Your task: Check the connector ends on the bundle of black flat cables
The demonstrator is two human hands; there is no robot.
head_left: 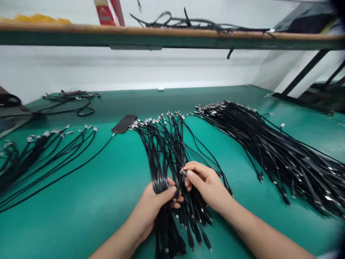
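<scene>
**Q:** What do the grips hold?

**A:** My left grip closes around one black cable bundle; my right grip pinches one metal connector, above the green counter, two more black bundles beside.

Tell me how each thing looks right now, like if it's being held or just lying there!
left hand: closed around a bunch of black cables
right hand: pinching a small cable plug
right cable pile: spread out, not held
left cable pile: fanned out, not held
black phone: lying flat, not held
green mat: flat under the cables
shelf cables: tangled on the shelf
</scene>
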